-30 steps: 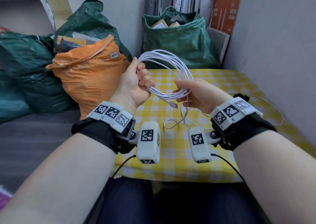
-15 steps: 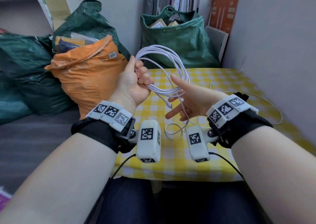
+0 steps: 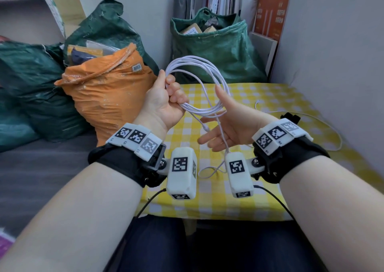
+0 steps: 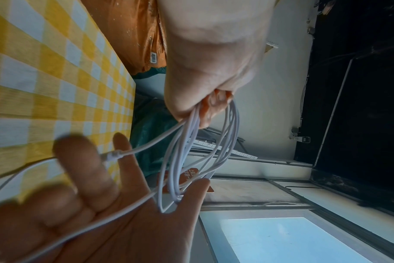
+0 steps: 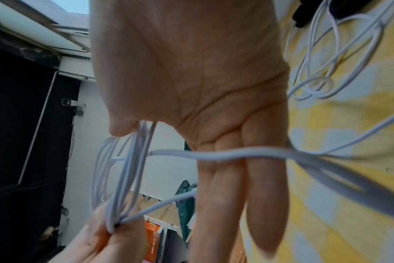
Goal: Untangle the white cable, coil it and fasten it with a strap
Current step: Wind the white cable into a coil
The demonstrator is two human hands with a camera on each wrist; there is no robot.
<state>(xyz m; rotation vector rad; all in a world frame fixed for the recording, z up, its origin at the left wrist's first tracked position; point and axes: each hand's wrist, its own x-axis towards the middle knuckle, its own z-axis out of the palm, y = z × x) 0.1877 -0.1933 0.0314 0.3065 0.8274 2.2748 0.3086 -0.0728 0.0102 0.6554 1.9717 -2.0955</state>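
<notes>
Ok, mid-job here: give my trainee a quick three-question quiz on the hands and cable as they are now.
1. True or false: the left hand grips the coil.
2. The right hand is: A) a fist round the coil, B) open, coil looped over the thumb and a strand across the fingers, C) flat on the table.
3. Where does the loose cable end lie?

Key
1. True.
2. B.
3. On the checked cloth, below the hands.
</notes>
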